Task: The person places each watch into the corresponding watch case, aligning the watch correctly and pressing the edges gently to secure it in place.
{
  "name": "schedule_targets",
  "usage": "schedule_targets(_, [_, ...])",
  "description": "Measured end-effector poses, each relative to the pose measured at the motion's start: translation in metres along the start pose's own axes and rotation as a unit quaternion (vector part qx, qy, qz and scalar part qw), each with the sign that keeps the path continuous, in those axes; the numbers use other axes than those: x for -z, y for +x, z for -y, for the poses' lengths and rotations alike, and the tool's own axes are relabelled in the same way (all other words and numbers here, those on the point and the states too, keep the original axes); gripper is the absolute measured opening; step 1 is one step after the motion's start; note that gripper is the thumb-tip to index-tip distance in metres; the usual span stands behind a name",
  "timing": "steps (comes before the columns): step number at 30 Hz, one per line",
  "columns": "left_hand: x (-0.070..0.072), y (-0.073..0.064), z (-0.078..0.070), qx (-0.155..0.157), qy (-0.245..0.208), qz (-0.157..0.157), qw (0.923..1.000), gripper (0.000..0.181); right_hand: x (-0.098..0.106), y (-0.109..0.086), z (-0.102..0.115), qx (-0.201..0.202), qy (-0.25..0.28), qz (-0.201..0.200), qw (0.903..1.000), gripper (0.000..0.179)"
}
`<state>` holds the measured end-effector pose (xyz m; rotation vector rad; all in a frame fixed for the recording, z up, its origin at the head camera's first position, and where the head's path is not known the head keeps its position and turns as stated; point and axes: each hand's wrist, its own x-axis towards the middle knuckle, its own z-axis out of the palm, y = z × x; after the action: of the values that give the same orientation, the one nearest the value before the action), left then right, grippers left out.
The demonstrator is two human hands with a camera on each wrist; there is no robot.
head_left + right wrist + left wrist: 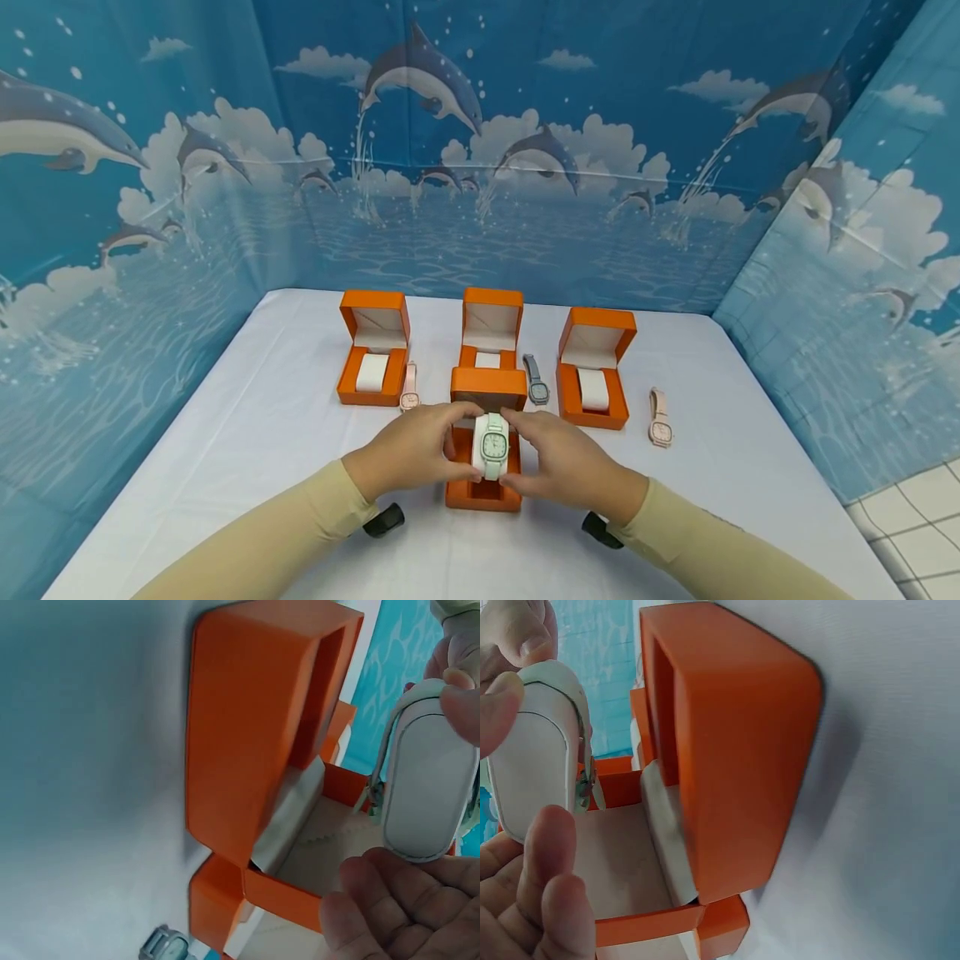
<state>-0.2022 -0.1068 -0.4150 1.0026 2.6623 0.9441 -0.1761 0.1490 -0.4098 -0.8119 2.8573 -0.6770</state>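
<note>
A pale green watch (494,446) with a squarish face is strapped round a white watch cushion (532,757). Both hands hold this cushion above the base of an open orange watch box (483,502). My left hand (405,446) grips it from the left, fingers at the far end and thumb at the near end. From the other side, my right hand (570,458) holds it the same way. In the right wrist view the cushion's plain white side (427,780) faces the camera, and the strap and buckle pass along its edge. The box's interior is partly hidden.
Three more open orange boxes with white cushions stand behind: left (371,375), middle (492,321) and right (592,387). A pink watch (410,398), a grey-blue watch (537,387) and another pink watch (660,425) lie on the white table (300,417).
</note>
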Motion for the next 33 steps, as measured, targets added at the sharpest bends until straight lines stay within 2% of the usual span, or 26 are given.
schedule_targets(6, [-0.007,0.001,0.006,0.000,0.013,0.004,0.9999,0.068,-0.005,0.002,0.001,-0.002,-0.016,0.005,0.9999,0.083])
schedule_targets(13, [-0.013,0.001,0.008,0.005,0.055,0.004,0.9985,0.070,-0.011,0.004,-0.001,-0.004,-0.040,0.013,0.9991,0.079])
schedule_targets(23, [-0.019,0.003,0.013,0.025,0.072,0.022,0.9968,0.072,-0.021,0.010,-0.003,-0.008,-0.072,0.019,0.9972,0.080])
schedule_targets(33, [-0.025,0.004,0.018,0.030,0.090,0.023,0.9952,0.069,-0.029,0.012,-0.006,-0.004,-0.098,0.018,0.9950,0.080])
